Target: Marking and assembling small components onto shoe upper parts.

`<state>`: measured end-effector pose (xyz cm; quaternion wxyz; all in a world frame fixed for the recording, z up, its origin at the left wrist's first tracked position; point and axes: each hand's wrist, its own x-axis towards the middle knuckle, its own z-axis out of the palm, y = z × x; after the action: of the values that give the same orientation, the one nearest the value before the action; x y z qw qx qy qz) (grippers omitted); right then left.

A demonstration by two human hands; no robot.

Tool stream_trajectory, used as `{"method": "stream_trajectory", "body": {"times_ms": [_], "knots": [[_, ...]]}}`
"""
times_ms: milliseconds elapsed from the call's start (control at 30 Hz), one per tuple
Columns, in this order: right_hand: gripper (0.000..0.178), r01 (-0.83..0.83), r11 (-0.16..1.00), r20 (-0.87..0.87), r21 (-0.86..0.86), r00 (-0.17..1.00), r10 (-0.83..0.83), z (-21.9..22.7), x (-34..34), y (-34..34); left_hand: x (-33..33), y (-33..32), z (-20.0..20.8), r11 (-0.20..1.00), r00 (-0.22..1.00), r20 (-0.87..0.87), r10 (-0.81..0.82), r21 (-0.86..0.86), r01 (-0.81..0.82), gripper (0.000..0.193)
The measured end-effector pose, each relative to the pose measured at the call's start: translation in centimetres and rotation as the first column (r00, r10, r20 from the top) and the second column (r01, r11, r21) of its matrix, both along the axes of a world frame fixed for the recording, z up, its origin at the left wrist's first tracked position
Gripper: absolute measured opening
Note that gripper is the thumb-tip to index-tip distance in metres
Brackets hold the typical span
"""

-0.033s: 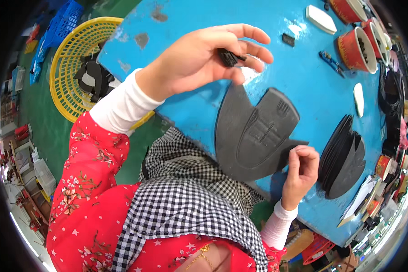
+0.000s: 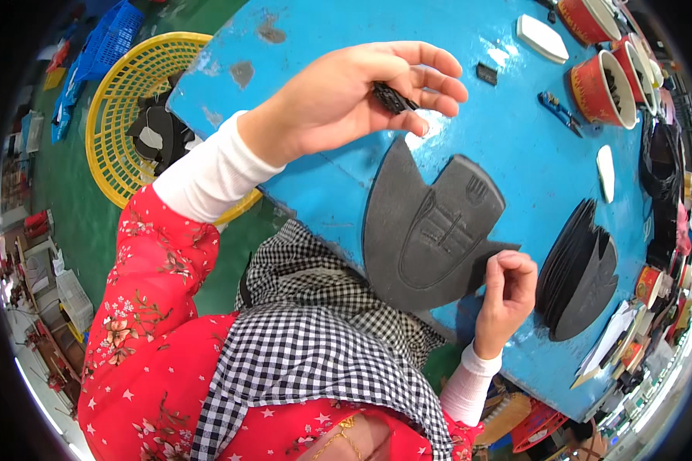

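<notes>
My left hand (image 2: 346,96) is raised over the blue table, palm up and fingers half curled around a cluster of small black pieces (image 2: 393,98). Below it, at the table's near edge, lies a flat, dark grey curved sheet (image 2: 384,223) with two pointed ends. On that sheet rests a rounded dark grey panel (image 2: 454,223) with raised line patterns. My right hand (image 2: 507,296) is at the sheet's right pointed end, thumb and forefinger pinched together; whether they grip the sheet or a tiny piece is hidden.
A stack of dark grey sheets (image 2: 580,280) stands on the right. Farther back are a small black block (image 2: 487,74), blue-handled nippers (image 2: 560,112), red tubs (image 2: 596,88) and white pieces (image 2: 542,38). A yellow basket (image 2: 104,131) with dark scraps sits at left.
My left hand has shifted very slightly to the right, and the black pieces lie a little lower in it. My right hand keeps its pinch beside the sheet.
</notes>
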<state>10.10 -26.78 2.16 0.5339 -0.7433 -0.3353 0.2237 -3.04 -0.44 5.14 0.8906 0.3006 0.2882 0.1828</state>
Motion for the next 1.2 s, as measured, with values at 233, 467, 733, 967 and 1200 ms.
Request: {"method": "stream_trajectory", "body": {"times_ms": [233, 467, 733, 967, 1200], "knots": [[0.014, -0.001, 1.0, 0.059, 0.025, 0.998, 0.0, -0.1, -0.3, 0.4, 4.9, 4.6, -2.4, 0.403, 0.981, -0.183, -0.072, 0.894, 0.196, 0.02], [0.014, -0.023, 1.0, 0.045, 0.015, 0.999, 0.022, 0.3, -0.4, 0.2, 7.6, 5.5, -5.7, -0.388, 0.986, -0.054, 0.155, 0.915, 0.111, 0.021], [0.021, -0.021, 0.978, -0.053, 0.208, 0.998, 0.033, 3.3, -1.6, 1.1, 0.2, -5.9, -0.1, 0.654, 0.941, -0.086, -0.327, 0.699, 0.291, 0.017], [0.022, -0.3, 0.947, 0.179, 0.117, 0.944, 0.277, 4.2, -1.9, 1.7, -3.2, -10.0, -1.5, 0.553, 0.934, -0.093, -0.345, 0.784, 0.282, 0.029], [0.024, -0.304, 0.948, 0.191, 0.091, 0.94, 0.283, 4.2, -3.4, 0.6, -4.2, -11.3, -2.4, 0.462, 0.959, -0.039, -0.279, 0.87, 0.17, 0.024]]}}
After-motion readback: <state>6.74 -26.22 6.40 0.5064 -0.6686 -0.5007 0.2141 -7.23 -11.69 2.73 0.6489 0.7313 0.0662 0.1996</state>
